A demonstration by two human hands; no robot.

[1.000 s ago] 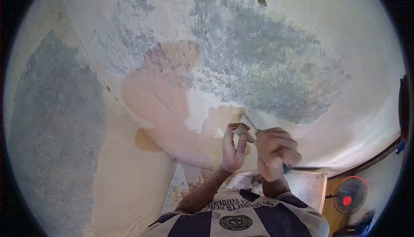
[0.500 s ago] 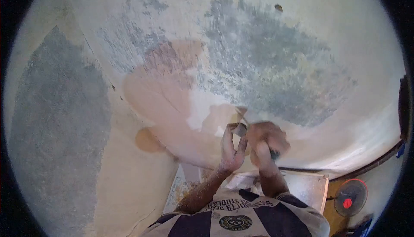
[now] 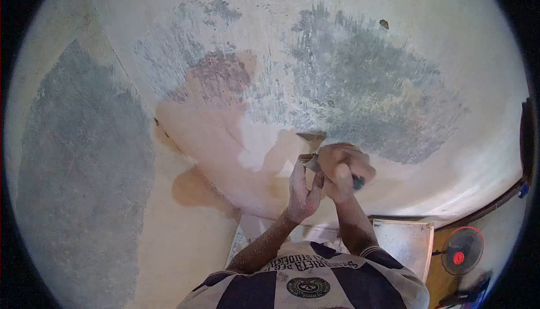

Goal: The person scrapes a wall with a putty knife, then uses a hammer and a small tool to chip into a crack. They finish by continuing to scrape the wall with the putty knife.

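The right hand [image 3: 346,164] grips a scraper [image 3: 313,136] by its handle [image 3: 358,182], presumably leaving the blade [image 3: 316,137] clear. The left hand [image 3: 304,196] pinches a curled piece [image 3: 309,162].

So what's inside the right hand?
A putty knife: its blade sticks out beyond the right hand, and part of its dark handle shows lower down. The hand covers the rest.

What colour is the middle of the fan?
Red: the fan's middle shows best in the head view.
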